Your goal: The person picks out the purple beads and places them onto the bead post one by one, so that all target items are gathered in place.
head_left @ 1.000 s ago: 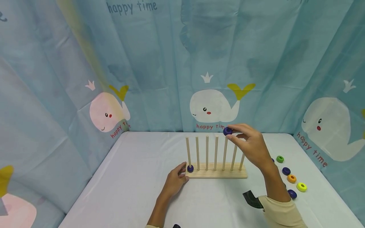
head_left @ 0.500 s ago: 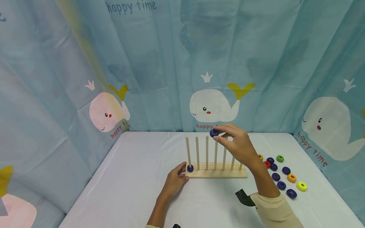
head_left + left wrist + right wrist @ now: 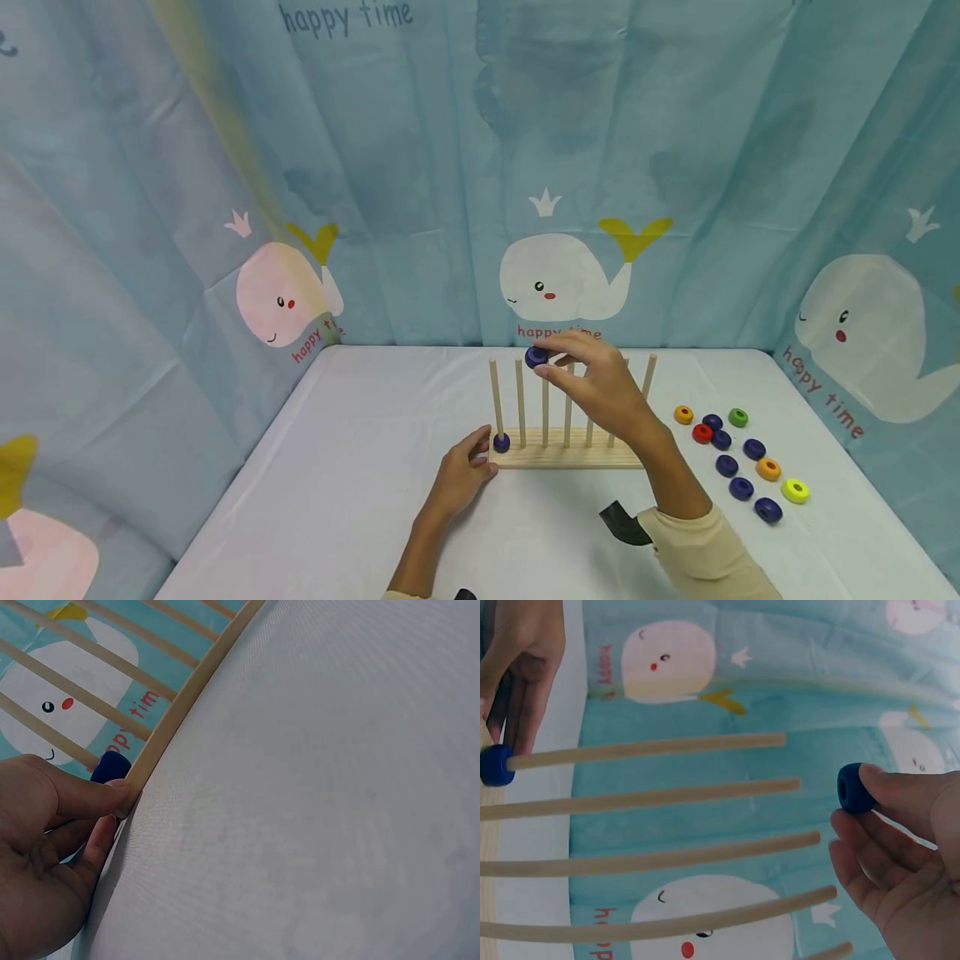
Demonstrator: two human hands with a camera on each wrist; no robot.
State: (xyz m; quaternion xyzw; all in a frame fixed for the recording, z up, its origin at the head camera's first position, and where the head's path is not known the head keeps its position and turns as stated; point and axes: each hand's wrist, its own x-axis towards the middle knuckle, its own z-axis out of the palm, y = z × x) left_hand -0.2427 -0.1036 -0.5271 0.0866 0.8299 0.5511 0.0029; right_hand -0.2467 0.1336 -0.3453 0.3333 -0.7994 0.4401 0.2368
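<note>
A wooden peg rack point(image 3: 567, 457) with a row of upright pegs stands on the table. One dark blue ring point(image 3: 502, 443) sits at the bottom of its leftmost peg. My left hand point(image 3: 458, 477) grips the left end of the base, thumb at the front and fingers behind, also visible in the left wrist view. Between thumb and forefinger, my right hand point(image 3: 600, 379) pinches another dark blue ring point(image 3: 852, 789). In the right wrist view this ring is off the peg tips, closest to the second peg point(image 3: 795, 784), its hole facing the pegs.
Loose rings lie on the table to the right: several dark blue rings point(image 3: 727, 465), a red ring point(image 3: 702, 433), a green ring point(image 3: 738, 417), a yellow ring point(image 3: 796, 491) and orange rings point(image 3: 768, 469). A patterned curtain point(image 3: 420, 167) hangs behind the white table point(image 3: 360, 467).
My right hand has carried the pinched blue ring leftward above the pegs, from near the fifth peg to between the second and third. The left hand has stayed on the rack's end.
</note>
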